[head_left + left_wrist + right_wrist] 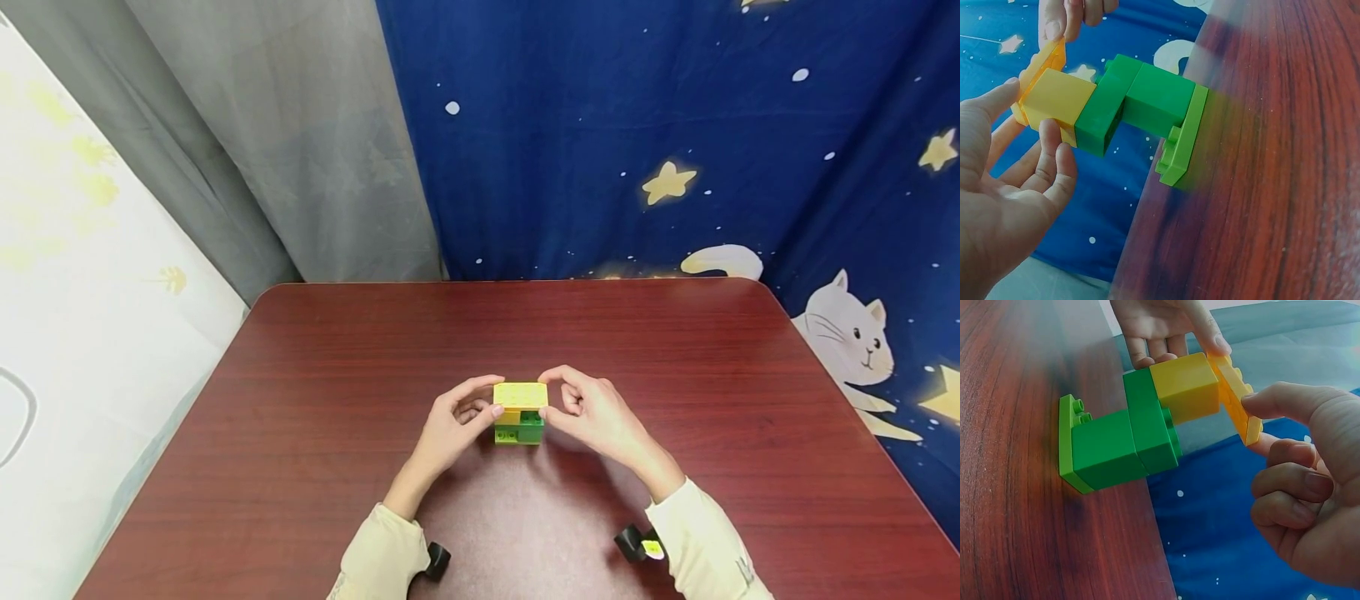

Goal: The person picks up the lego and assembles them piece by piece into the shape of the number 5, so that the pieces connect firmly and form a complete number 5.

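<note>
A small tower of toy building bricks stands on the table. Its base is a light-green flat plate (1189, 134), with a green brick (1107, 450) and a second green brick (1110, 94) above. A yellow brick (1060, 97) sits over one end of the upper green brick. Topmost is a thin yellow plate (521, 395), which overhangs the yellow brick. My left hand (448, 423) pinches the plate's left end between thumb and index finger, other fingers by the yellow brick. My right hand (597, 417) pinches the right end, its remaining fingers curled.
The reddish-brown wooden table (360, 350) extends around the tower. Behind it hang a grey curtain (315, 150) and a blue curtain (570, 150) with stars and a cat. Black wrist devices show beside the left cuff (437, 561) and the right cuff (632, 543).
</note>
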A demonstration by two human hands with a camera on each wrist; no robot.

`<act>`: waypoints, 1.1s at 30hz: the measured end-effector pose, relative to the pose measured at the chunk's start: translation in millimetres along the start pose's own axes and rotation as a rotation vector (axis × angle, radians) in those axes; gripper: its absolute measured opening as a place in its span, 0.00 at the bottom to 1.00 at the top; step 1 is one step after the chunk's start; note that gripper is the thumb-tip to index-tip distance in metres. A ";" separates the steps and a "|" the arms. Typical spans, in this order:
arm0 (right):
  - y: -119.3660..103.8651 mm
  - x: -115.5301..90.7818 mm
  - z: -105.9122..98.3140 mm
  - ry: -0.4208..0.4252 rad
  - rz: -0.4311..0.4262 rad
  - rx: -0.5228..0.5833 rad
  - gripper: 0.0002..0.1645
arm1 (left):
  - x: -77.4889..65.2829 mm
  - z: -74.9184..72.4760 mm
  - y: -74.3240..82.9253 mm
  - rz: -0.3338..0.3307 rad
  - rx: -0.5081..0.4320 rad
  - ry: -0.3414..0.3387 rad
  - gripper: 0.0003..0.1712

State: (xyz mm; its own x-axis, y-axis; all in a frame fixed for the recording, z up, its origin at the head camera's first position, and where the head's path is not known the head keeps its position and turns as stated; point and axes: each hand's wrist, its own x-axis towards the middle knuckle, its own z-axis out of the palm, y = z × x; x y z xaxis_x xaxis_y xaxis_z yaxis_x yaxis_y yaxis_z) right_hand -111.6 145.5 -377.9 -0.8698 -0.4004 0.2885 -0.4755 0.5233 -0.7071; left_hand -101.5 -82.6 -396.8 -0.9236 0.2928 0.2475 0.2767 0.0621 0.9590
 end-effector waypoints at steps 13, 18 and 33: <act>0.0 -0.6 -0.9 0.015 0.005 -0.012 0.18 | 1.0 1.6 -0.5 -0.008 -0.007 0.008 0.21; -0.3 0.6 -0.8 0.016 0.035 -0.008 0.18 | 0.3 2.0 -0.1 -0.012 -0.008 0.018 0.21; 1.6 -0.6 1.6 0.025 0.087 -0.005 0.17 | -0.2 0.9 1.8 -0.032 -0.003 0.007 0.21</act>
State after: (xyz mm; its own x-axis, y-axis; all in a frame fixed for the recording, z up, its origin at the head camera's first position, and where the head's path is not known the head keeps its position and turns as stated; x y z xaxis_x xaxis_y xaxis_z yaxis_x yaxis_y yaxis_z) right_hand -111.7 145.4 -380.3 -0.9107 -0.3346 0.2422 -0.3987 0.5588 -0.7272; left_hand -100.6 -81.7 -395.3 -0.9338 0.2838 0.2178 0.2463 0.0683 0.9668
